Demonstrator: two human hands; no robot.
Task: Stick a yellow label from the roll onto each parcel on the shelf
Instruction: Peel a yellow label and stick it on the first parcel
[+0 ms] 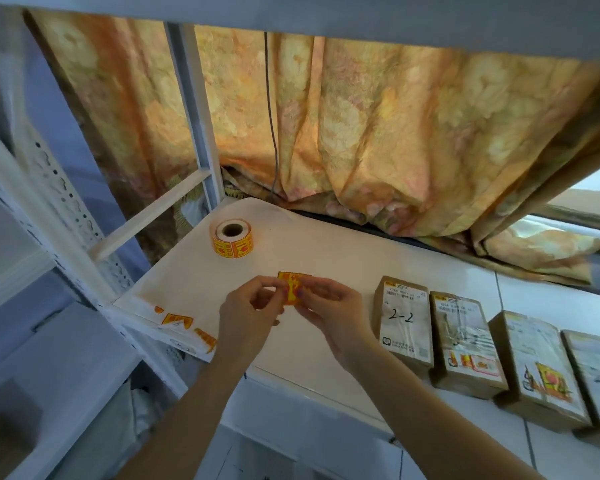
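A yellow-and-red label point(293, 287) is pinched between my left hand point(248, 315) and my right hand point(329, 308), held above the white shelf board point(326, 251). The label roll point(232, 238) stands on the board behind my hands, to the left. Several brown parcels lie in a row at the right. The nearest parcel point(403, 325), marked "2-2", shows no yellow label. The second parcel point(466, 341) and the third parcel point(537, 368) each carry a yellow label near their front end. A fourth parcel point(596, 372) is cut off by the frame edge.
Torn yellow label scraps point(180, 322) lie on the shelf's front left corner. A white perforated upright point(59, 202) stands at the left. A floral orange curtain point(360, 133) hangs behind the shelf, and a dark cord point(272, 126) runs down in front of it. Another shelf board is overhead.
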